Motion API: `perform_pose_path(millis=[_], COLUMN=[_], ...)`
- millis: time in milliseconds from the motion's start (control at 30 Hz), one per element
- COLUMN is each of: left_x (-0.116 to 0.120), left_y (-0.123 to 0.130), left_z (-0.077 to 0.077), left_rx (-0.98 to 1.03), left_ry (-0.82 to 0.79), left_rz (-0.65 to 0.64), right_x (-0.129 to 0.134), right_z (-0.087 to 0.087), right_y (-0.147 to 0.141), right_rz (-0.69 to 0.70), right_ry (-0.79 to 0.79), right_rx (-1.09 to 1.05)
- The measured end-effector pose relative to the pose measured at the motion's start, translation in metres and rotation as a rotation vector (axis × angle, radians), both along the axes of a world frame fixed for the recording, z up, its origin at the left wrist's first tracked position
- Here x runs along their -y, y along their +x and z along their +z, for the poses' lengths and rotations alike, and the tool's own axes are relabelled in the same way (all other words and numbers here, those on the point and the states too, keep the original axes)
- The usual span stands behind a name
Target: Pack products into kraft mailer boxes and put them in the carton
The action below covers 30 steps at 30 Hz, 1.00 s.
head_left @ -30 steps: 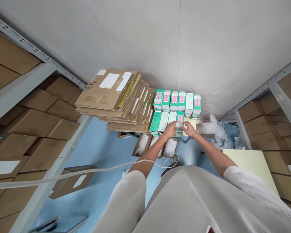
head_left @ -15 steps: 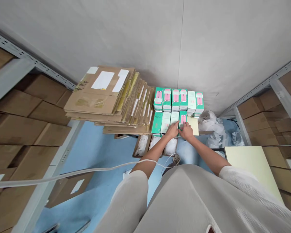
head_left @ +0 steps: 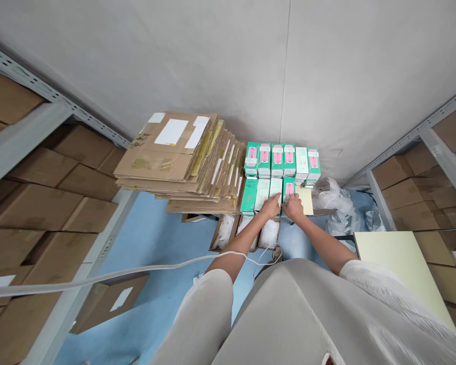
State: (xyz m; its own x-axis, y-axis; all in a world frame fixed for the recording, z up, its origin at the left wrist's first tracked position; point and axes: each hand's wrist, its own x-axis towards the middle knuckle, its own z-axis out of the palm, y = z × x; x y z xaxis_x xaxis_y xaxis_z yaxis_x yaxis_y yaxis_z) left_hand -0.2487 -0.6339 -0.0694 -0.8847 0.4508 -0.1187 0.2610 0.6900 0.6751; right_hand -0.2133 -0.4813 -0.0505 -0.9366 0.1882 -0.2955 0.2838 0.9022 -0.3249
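Observation:
Two rows of small cartons stand on a surface against the wall. My right hand [head_left: 294,208] rests at the front end of a green box with a pink picture [head_left: 289,187], its fingers bent over the near edge. Just left of it, my left hand [head_left: 270,207] lies against the front of a white box [head_left: 275,186], index finger stretched out. A gap separates the two hands. Left of these stand another white box [head_left: 262,191] and a green box with red marking [head_left: 250,196]. Several more green-and-pink boxes [head_left: 277,157] make up the back row.
A tall stack of flattened cardboard [head_left: 157,162] is to the left of the boxes. Clear plastic bags [head_left: 338,208] lie at right. Open cartons with white contents [head_left: 269,233] sit below. A white cable [head_left: 137,269] crosses in front. Carton-filled shelves [head_left: 99,253] flank both sides.
The whole view has shifted slightly, so the boxes and cardboard appear a little lower and further right. Both hands stay at the same two boxes, with the gap between them slightly wider.

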Motion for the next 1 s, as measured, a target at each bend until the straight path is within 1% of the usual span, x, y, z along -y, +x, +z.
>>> perform_pose_path(millis=[100,233,333,433,567,767,900,1000], left_x=[0.0,-0.002,-0.004,-0.007,-0.01,-0.024,-0.043,-0.068], left_y=[0.001,0.002,0.002,0.002,0.003,0.01,0.017,0.026], left_z=[0.003,0.009,0.009,0.007,0.002,-0.004,-0.005,0.0], left_rx=[0.031,0.037,0.044,0.04,0.037,0.049,0.073,0.091], left_ry=[-0.067,-0.112,-0.117,-0.093,-0.04,-0.034,0.037,0.102], left_rz=[-0.023,-0.032,-0.028,-0.025,-0.017,-0.027,-0.029,-0.067], right_x=[0.0,0.001,0.001,-0.002,-0.011,-0.027,-0.046,-0.068], right_z=[-0.001,0.002,0.005,0.007,0.01,0.023,0.033,0.04], right_y=[-0.003,-0.011,-0.015,-0.011,0.003,0.029,0.052,0.074], right_rz=[-0.058,-0.102,-0.121,-0.135,-0.157,-0.176,-0.199,-0.241], right_ry=[-0.032,-0.03,-0.027,-0.035,-0.055,-0.079,-0.116,-0.159], right_rx=[0.046,0.118,0.125,0.099,0.073,0.029,-0.029,-0.076])
